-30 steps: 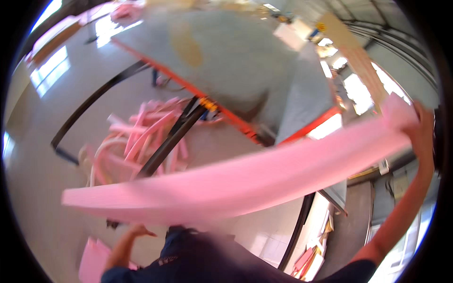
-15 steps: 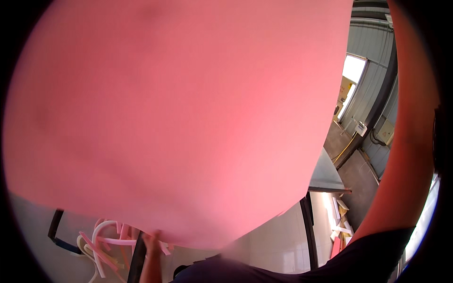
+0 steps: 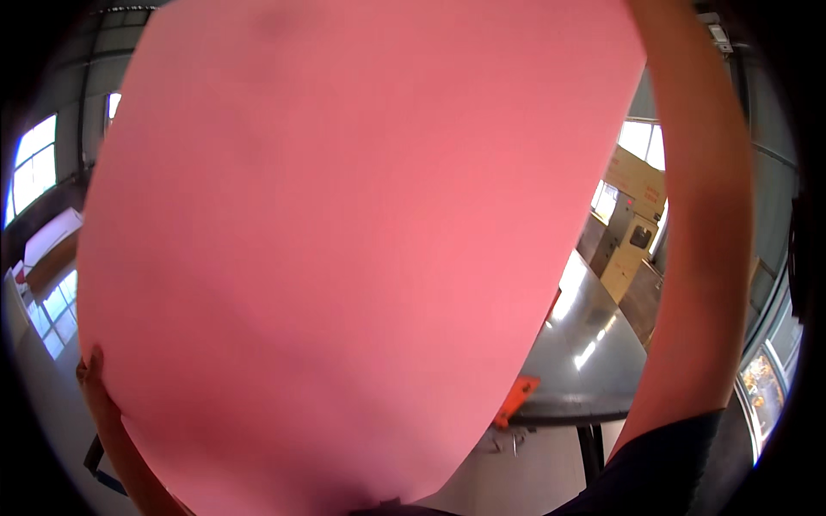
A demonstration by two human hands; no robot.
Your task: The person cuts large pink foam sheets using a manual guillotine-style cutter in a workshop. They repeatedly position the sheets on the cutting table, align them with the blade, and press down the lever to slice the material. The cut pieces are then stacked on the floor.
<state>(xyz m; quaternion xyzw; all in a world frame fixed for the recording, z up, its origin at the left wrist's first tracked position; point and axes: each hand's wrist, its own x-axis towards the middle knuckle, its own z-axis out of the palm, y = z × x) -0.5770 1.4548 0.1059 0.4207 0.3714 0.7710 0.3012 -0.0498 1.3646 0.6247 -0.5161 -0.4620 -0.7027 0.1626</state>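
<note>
A large, smooth pink foam sheet stands upright close in front of me and fills most of the view. At its lower left edge my left hand is closed on the border, thumb on the near face and the other fingers mostly hidden behind. My right arm stretches up along the sheet's right side. The right hand lies beyond the upper edge of the picture, so its grip does not show.
A shiny grey metal table with dark legs stands behind the sheet at the right. An orange object is at its near edge. Beyond are a beige cabinet and windows; another window is at the far left.
The sheet has shifted and turned, uncovering the room at the left and more of the table at the right. My left hand has moved left and up. The strips on the floor have left view.
</note>
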